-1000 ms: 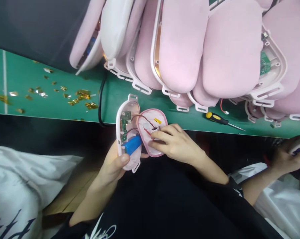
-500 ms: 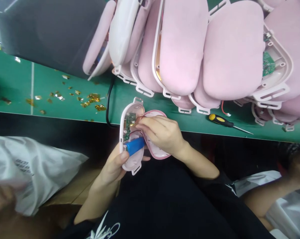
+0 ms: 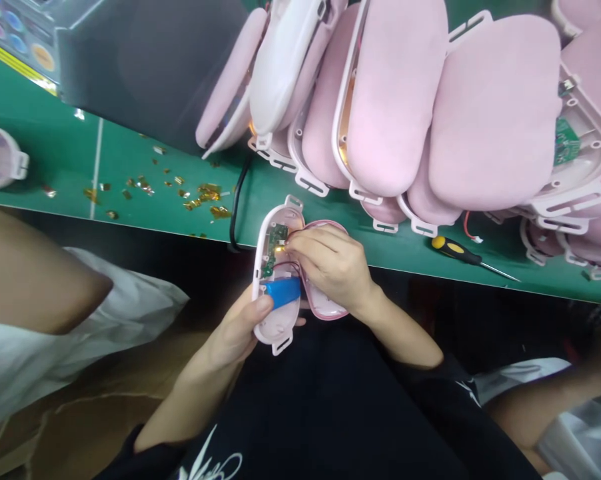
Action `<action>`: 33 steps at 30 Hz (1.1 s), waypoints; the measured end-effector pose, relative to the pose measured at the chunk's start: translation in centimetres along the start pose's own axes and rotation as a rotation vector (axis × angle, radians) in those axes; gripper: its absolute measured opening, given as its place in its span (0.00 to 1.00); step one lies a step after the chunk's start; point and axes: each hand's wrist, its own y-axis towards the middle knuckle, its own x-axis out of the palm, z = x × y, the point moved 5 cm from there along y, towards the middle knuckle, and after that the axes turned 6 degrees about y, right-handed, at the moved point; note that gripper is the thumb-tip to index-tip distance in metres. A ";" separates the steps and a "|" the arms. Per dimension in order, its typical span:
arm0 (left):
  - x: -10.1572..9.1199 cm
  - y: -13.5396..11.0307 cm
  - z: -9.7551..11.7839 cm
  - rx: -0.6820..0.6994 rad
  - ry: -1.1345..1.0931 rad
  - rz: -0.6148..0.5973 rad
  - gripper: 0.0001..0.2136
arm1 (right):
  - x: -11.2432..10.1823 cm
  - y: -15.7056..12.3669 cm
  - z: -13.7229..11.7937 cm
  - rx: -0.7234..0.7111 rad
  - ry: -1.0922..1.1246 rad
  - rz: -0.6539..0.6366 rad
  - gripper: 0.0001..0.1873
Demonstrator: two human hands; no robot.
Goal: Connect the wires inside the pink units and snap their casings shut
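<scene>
My left hand [image 3: 240, 327] grips a pale pink plastic housing half [image 3: 284, 326] from below, its thumb over the near edge beside a blue battery [image 3: 283, 292]. A green circuit board [image 3: 272, 250] sits inside the shell, with a small yellow light glowing on it. My right hand [image 3: 335, 263] is closed, fingertips pinched at a thin wire [image 3: 291, 233] by the board; the wire's end is hidden. Under that hand lies the other pink half [image 3: 325, 308], hanging open next to the shell. Thin dark red leads run between the battery and the board.
Several pink padded units [image 3: 390, 100] are piled along the green table [image 3: 175, 213]. A yellow-and-black screwdriver [image 3: 455, 251] lies near its edge. Gold foil scraps [image 3: 208, 193], a black cable [image 3: 238, 207] and a dark grey box [image 3: 140, 60] are to the left. A co-worker's arm [image 3: 40, 267] reaches in at left.
The view has shifted, so the table things appear farther right. A yellow light now shows on the circuit board. At left, a co-worker's arm and another open shell have come into view.
</scene>
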 end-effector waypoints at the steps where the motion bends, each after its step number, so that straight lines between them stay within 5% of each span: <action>1: 0.1 0.0 0.2 -0.008 0.003 0.001 0.34 | 0.0 0.0 0.0 -0.016 -0.004 0.000 0.13; 10: 1.0 -0.2 1.5 -0.047 0.055 -0.009 0.35 | -0.6 0.2 -0.1 -0.026 -0.083 -0.006 0.10; 19: 1.0 0.2 2.3 0.012 0.224 -0.122 0.29 | -1.7 1.8 -1.2 -0.200 -0.310 -0.258 0.15; 23: 1.7 0.8 3.6 0.078 0.358 -0.108 0.29 | -1.7 2.6 -1.0 -0.208 -0.356 -0.231 0.13; 27: 1.1 1.1 3.6 0.030 0.290 -0.151 0.28 | -1.1 2.3 -0.3 -0.241 -0.339 -0.125 0.11; 33: 0.1 1.0 2.8 -0.041 0.133 -0.160 0.32 | -0.6 1.0 1.9 -0.118 -0.173 -0.236 0.14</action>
